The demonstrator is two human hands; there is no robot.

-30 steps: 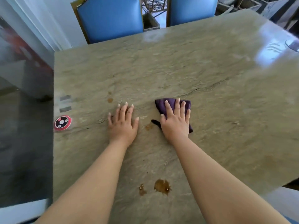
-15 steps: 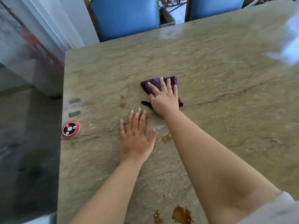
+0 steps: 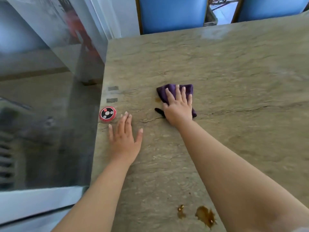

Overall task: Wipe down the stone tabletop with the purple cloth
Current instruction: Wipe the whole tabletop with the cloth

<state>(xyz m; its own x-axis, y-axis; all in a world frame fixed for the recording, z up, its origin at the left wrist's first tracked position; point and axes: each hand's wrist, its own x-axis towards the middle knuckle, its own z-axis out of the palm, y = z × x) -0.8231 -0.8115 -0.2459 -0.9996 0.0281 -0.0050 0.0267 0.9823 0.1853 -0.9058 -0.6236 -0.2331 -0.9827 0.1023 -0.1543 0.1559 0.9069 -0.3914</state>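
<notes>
My right hand presses the purple cloth flat on the stone table, fingers straight and spread, beside a small brown spot. My left hand lies flat, fingers apart, near a red disc. Brown stains sit at the near edge.

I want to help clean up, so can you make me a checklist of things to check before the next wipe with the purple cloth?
1. Cloth under the wiping hand: ok. The right hand presses flat on the purple cloth.
2. Other hand out of the way: ok. The left hand rests flat on the stone tabletop, apart from the cloth.
3. Small spot by the cloth's left edge gone: not ok, it still shows.
4. Big brown spill near the front edge wiped: not ok.
5. Red and black disc clear of the path: ok, it sits by the table's left edge.
6. Cloth damp enough: cannot tell.
</notes>
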